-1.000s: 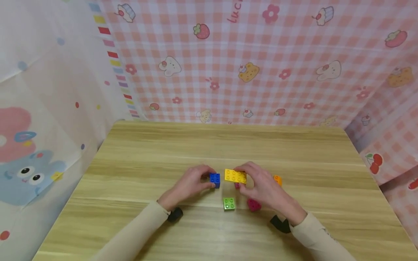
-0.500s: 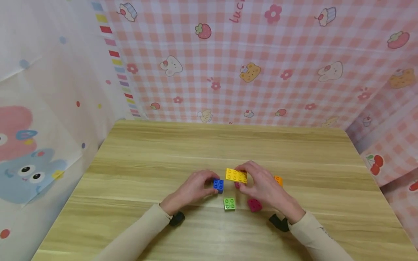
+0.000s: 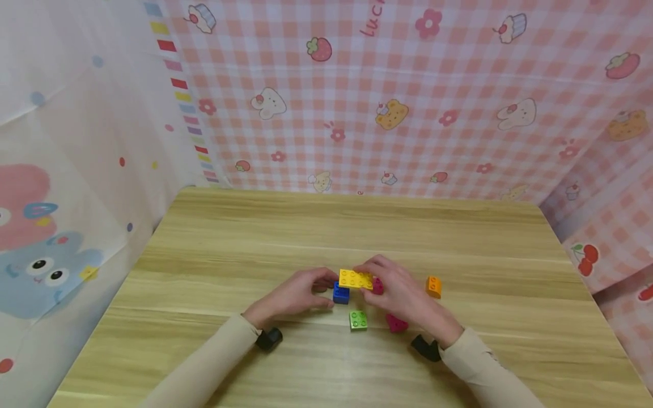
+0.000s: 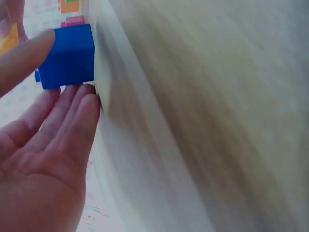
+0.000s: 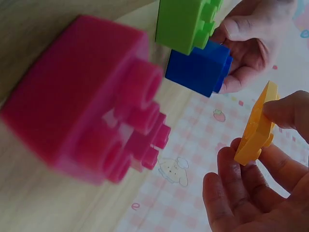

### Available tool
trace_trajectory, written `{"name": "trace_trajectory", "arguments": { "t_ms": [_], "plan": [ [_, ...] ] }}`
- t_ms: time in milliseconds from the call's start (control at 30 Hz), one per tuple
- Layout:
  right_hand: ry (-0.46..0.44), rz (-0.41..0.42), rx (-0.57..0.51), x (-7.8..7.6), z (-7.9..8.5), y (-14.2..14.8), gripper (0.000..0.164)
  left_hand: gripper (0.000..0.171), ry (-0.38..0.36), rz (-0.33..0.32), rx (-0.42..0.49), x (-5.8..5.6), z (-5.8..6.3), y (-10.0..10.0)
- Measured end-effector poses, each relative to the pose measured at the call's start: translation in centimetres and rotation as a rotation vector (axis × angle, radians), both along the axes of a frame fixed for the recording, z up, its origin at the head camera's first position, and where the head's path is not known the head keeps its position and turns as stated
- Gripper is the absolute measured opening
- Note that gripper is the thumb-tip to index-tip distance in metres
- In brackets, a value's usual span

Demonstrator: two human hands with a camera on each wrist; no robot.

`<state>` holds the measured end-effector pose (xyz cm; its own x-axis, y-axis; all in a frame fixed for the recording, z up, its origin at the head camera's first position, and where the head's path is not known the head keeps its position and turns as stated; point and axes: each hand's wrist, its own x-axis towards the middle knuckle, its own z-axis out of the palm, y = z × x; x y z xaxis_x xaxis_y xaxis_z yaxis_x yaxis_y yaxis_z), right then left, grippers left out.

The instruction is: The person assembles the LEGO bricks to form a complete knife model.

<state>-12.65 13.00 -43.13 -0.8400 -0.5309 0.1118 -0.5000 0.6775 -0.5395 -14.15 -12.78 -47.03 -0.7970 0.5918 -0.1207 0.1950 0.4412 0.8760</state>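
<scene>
My right hand (image 3: 395,289) pinches a flat yellow building brick (image 3: 352,278) with two rows of studs between thumb and fingers, raised over the table. Its left end overlaps the back of a blue brick (image 3: 341,294) in the head view. In the right wrist view the yellow brick (image 5: 256,126) is apart from the blue brick (image 5: 199,69). The blue brick stands on the table, studs up. My left hand (image 3: 296,294) lies around it with fingers extended and thumb a little away from its side. In the left wrist view, straight fingertips (image 4: 72,92) lie right at the blue brick (image 4: 70,57).
A light green brick (image 3: 358,321) sits just in front of the blue one. Two magenta bricks, one nearer (image 3: 397,323) and one partly behind the right hand (image 3: 378,286), stand to the right. An orange brick (image 3: 433,287) is farther right. Patterned cloth hangs behind the table (image 3: 255,226).
The blue brick came right and nearer with the left hand, whose thumb then drew back from it. The right hand carried the yellow brick left, over the blue one's back edge, uncovering the orange brick.
</scene>
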Motion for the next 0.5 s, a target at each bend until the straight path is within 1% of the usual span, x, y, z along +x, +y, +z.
{"name": "trace_trajectory", "arguments": {
  "t_ms": [133,233,367,500],
  "plan": [
    [-0.029,0.021,0.006,-0.1,-0.2,-0.5,0.04,0.044,-0.073,-0.011,0.067,-0.2,-0.3,-0.6],
    [-0.043,0.037,0.013,-0.2,-0.3,-0.9,0.038,0.047,-0.133,-0.013,0.104,-0.4,-0.5,-0.9],
    [-0.057,0.053,0.022,-0.4,-0.5,-1.2,0.037,0.059,-0.196,-0.014,0.12,-0.4,-0.5,-1.2],
    [-0.066,0.076,0.027,-0.5,-0.8,-1.4,0.037,0.069,-0.223,-0.026,0.127,-0.5,-0.5,-1.4]
  ]
}}
